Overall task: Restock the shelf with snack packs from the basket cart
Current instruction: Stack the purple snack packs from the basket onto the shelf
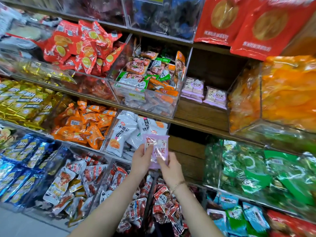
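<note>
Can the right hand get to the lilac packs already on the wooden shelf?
Probably yes. The lilac packs lie on open shelf above the right hand, with no bin wall in front. But it and the left hand pinch the held pack, so it would arrive full.

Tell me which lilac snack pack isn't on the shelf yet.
The lilac pack pinched between left hand and right hand; the other stacks lie on the wooden shelf above.

The purple pack (161, 148) at lower centre bore the red characters "奶芙". The same "奶芙" stood on two pale purple packs (196, 87) on the wooden shelf (201, 113) at centre right. A white pack (122, 132) at mid-frame read "小面筋". Other print was too blurred.
</note>
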